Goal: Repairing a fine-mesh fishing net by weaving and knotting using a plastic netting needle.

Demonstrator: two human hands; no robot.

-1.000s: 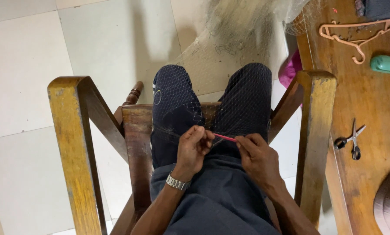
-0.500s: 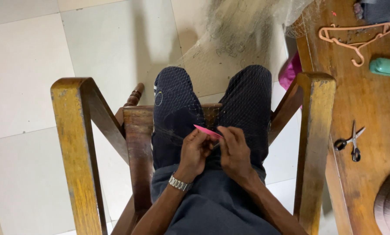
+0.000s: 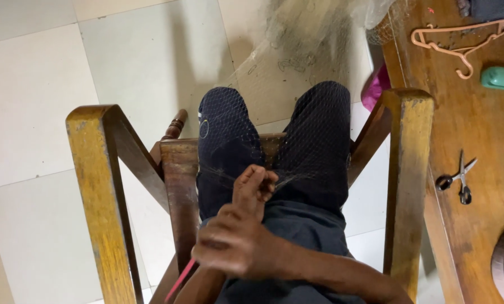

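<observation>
I see my left hand pinching fine net at twelve o'clock; my right hand, nearer me, grips a pink needle slanting toward seven.

left hand pinched shut, right hand fisted — crossing over left wrist

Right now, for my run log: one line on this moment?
left hand: pinching net over knees | right hand: holding pink needle | scissors: on table
</observation>
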